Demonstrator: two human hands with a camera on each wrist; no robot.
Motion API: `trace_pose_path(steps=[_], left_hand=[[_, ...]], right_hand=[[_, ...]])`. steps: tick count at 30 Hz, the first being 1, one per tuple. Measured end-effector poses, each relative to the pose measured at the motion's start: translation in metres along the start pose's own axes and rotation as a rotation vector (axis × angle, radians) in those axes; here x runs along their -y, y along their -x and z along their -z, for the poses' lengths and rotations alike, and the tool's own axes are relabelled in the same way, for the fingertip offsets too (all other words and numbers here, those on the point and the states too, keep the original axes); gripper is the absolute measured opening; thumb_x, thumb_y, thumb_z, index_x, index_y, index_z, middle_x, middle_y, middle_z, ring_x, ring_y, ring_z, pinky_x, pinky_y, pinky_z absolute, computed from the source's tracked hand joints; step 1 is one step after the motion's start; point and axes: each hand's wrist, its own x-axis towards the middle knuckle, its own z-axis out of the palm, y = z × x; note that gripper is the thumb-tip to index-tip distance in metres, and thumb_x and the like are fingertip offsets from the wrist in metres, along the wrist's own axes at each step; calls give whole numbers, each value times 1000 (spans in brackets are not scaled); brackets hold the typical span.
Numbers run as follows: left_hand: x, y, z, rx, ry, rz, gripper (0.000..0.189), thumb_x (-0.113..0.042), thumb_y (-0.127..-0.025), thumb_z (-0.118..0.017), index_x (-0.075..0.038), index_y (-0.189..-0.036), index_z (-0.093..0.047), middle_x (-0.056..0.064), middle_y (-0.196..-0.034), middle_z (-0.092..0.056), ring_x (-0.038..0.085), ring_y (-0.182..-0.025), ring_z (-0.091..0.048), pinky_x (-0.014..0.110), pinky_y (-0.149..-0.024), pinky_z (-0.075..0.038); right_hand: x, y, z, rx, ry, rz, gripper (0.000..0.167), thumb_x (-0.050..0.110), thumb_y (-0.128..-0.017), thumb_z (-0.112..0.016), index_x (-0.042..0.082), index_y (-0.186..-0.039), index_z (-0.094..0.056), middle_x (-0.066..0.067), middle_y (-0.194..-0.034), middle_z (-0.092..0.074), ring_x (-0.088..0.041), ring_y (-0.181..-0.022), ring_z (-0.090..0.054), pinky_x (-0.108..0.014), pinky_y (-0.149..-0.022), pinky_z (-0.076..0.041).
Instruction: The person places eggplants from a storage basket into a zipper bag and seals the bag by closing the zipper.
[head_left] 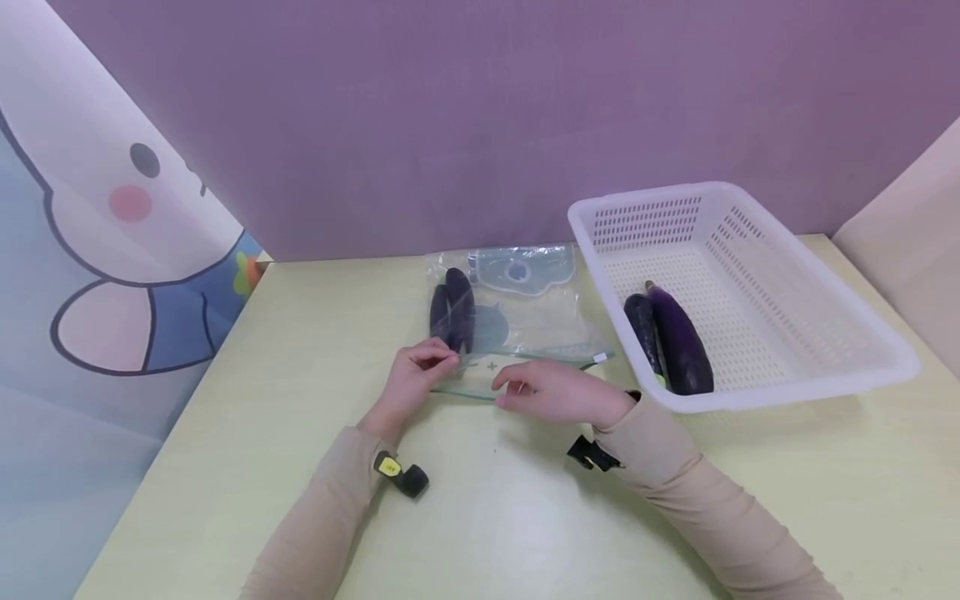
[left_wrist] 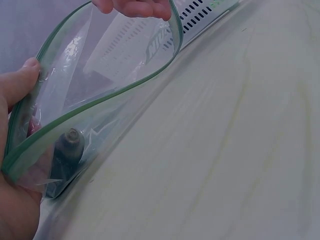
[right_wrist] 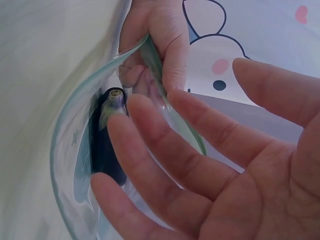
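A clear zip bag (head_left: pixel 536 321) with a green-edged mouth lies on the table, its mouth spread towards me. Inside, at its left side, are two dark eggplants (head_left: pixel 460 304). My left hand (head_left: pixel 420 371) pinches the bag's left corner between thumb and fingers. At the right part of the mouth is my right hand (head_left: pixel 555 392), and in the right wrist view its fingers (right_wrist: pixel 170 145) are spread in front of the opening with nothing held. A stem end of an eggplant (right_wrist: pixel 112 135) shows through that opening.
A white slotted basket (head_left: pixel 810 292) stands to the right, close beside the bag. In its left side lie a long purple eggplant (head_left: pixel 681 342) and a darker, slimmer vegetable (head_left: pixel 642 329). A purple panel (head_left: pixel 480 125) rises behind the table (head_left: pixel 465 517).
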Motion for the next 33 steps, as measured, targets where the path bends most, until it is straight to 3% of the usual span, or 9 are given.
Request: trace_pose_path(steps=[12, 33], left_hand=[[-1, 1, 0, 6, -8, 16, 14, 10, -82, -64, 20, -91, -63, -14, -76, -60, 3, -73, -53, 14, -66, -44], [0, -1, 0, 7, 26, 8, 13, 13, -81, -62, 23, -90, -61, -15, -75, -61, 3, -72, -53, 14, -66, -45]], right_hand=[[2, 3, 1, -37, -5, -6, 31, 26, -96, -55, 5, -118, -62, -5, -102, -69, -17, -93, -63, -32, -82, -51], [7, 19, 21, -105, -44, 20, 31, 25, -96, -54, 4, -118, -61, -4, -97, -69, -17, -90, -63, -33, -79, -51]])
